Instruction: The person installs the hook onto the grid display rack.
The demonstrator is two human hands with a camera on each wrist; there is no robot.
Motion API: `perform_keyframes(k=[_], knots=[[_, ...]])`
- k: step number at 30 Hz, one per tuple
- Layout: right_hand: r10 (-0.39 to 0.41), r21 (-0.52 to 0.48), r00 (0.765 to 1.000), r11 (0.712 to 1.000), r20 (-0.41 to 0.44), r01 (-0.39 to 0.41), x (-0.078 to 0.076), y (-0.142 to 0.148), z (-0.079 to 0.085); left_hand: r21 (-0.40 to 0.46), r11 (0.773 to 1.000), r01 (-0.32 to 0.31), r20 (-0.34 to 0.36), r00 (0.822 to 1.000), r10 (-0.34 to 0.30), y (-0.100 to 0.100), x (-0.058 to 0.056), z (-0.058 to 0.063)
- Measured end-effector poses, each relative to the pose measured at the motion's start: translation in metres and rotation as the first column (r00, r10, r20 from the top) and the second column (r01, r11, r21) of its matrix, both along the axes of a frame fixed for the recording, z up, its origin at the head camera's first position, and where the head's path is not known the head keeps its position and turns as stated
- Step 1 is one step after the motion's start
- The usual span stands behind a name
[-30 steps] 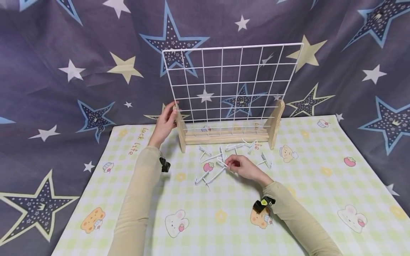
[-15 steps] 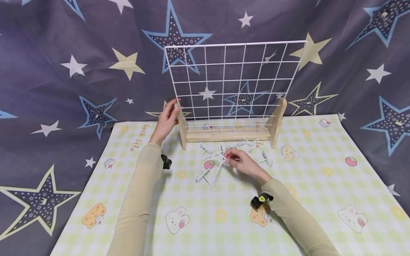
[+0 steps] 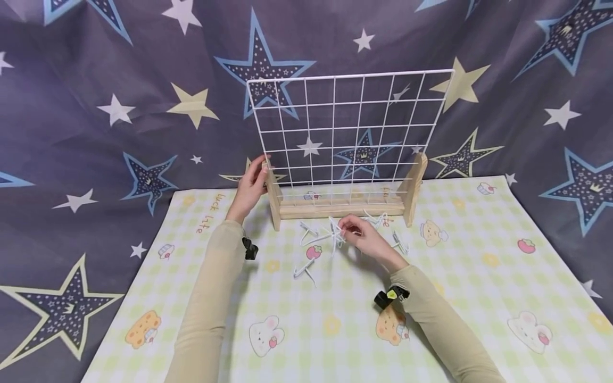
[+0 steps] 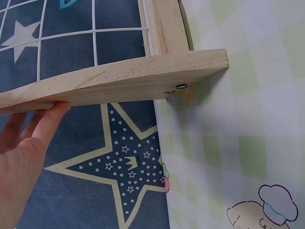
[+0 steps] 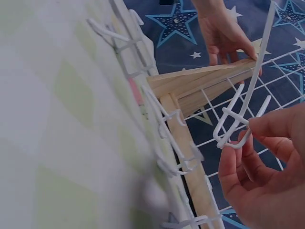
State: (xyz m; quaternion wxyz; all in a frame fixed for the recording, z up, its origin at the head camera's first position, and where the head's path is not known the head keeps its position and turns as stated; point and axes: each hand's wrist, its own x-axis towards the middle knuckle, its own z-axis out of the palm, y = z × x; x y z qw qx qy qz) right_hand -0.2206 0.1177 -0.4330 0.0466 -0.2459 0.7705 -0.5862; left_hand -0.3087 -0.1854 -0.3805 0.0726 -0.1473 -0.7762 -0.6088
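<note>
A white wire grid rack [image 3: 333,127] stands in a wooden base with two side uprights. My left hand [image 3: 251,186] grips the upper end of the left wooden upright [image 3: 273,199]; in the left wrist view its fingers rest against the outer face of that wooden panel [image 4: 119,78]. My right hand [image 3: 366,236] pinches a white wire hook [image 5: 233,121] between thumb and fingers, just above the table in front of the rack. The hook's long prong points up and away in the right wrist view. Behind the hand, part of the hook pile is hidden.
Several more white hooks lie on the checked tablecloth [image 3: 330,351], among them a hook [image 3: 304,270] nearer me and a hook [image 3: 399,244] to the right. The wooden crossbar [image 3: 342,210] runs behind them. A starry curtain [image 3: 143,64] hangs behind the rack.
My right hand has shifted slightly toward the rack, and the hook in it has turned away from its earlier lower-left slant. My left hand stays on the upright.
</note>
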Motion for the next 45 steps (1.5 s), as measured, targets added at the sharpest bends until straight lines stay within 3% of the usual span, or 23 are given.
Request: perform_keyframes(k=[11, 22, 33, 45], knots=[[-0.08, -0.044, 0.996, 0.996, 0.036, 0.082, -0.011, 0.002, 0.005, 0.003, 1.0, 0.027, 0.003, 1.0, -0.027, -0.003, -0.002, -0.004], [-0.135, -0.091, 0.991, 0.987, -0.011, 0.133, -0.044, 0.001, -0.004, 0.003, 1.0, 0.018, 0.0, 1.0, -0.018, -0.014, 0.006, -0.004], [-0.222, -0.197, 0.974, 0.954, 0.035, 0.224, -0.063, 0.006, 0.006, 0.02, 0.999, 0.032, -0.053, 0.998, -0.031, -0.006, -0.001, 0.0], [-0.265, -0.289, 0.962, 0.918, 0.066, 0.272, -0.078, 0.005, 0.018, 0.033, 0.999, 0.031, -0.031, 0.999, -0.03, -0.002, -0.004, -0.003]])
